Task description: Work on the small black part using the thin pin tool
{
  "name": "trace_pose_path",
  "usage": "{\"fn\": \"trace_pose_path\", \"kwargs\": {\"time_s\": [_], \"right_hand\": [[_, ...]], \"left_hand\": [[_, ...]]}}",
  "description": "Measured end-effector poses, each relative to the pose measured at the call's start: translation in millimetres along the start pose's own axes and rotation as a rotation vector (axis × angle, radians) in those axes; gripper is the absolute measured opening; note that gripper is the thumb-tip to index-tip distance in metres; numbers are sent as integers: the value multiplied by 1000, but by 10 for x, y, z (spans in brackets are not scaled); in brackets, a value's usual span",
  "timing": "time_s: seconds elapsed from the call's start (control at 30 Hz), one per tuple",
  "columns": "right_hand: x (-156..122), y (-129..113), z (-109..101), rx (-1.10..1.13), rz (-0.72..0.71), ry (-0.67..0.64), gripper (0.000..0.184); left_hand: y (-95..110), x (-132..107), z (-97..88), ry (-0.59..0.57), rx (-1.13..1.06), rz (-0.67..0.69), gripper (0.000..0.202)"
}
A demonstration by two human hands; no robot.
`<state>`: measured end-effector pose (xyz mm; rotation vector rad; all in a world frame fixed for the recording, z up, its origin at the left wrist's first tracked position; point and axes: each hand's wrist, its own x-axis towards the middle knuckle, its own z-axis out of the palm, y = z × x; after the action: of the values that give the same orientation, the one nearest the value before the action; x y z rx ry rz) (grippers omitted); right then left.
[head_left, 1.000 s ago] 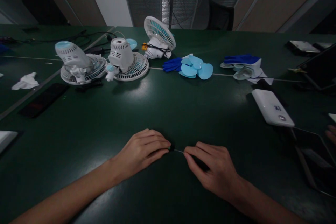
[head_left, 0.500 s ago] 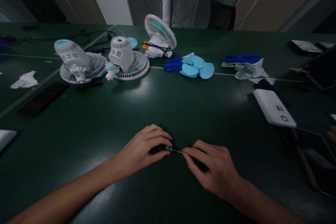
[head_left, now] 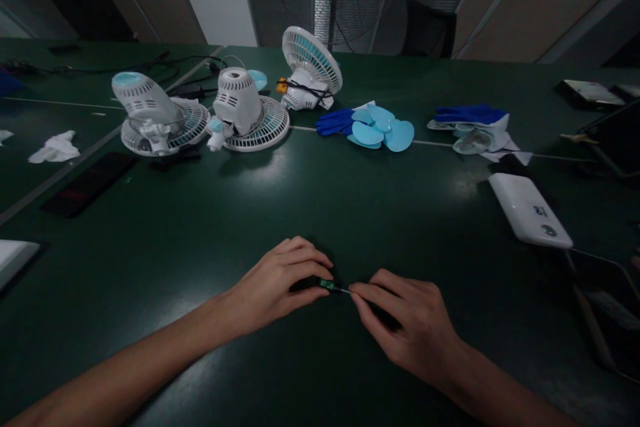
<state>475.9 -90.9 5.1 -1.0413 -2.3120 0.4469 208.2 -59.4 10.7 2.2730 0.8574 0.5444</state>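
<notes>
Low over the green table, my left hand (head_left: 285,283) pinches the dark handle end of what looks like a small screwdriver (head_left: 327,285), marked with light lettering on green. A thin metal shaft runs rightward from that handle. My right hand (head_left: 407,320) is closed, thumb and fingertips pinching the shaft's far end. The tool lies nearly level between both hands. Its tip is hidden by the right fingertips, and part of the handle by the left fingers.
Beyond my hands are several white fan units (head_left: 240,103), blue fan blades (head_left: 383,128), and blue-and-white gloves (head_left: 470,121). A white device (head_left: 530,209) lies at right, a dark phone-like slab (head_left: 89,183) and crumpled tissue (head_left: 55,147) at left. Someone's fingers show at the right edge.
The whole view has shifted slightly, so the scene sits a little further right. Both hands keep the same grip on the small screwdriver.
</notes>
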Motion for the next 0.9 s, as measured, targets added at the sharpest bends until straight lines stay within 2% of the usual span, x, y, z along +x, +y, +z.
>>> {"fn": "trace_pose_path", "kwargs": {"time_s": [0.33,0.53,0.9], "right_hand": [[34,-22,43,-18,-25,-6,16],[65,-63,13,81,-25,10,17],[3,-15,47,-27,-16,-24,19]], "left_hand": [[-3,-3,-7,-26,8,3,23],[10,9,-4,-20,27,11,24],[5,-39,31,-41,144,21,28]]}}
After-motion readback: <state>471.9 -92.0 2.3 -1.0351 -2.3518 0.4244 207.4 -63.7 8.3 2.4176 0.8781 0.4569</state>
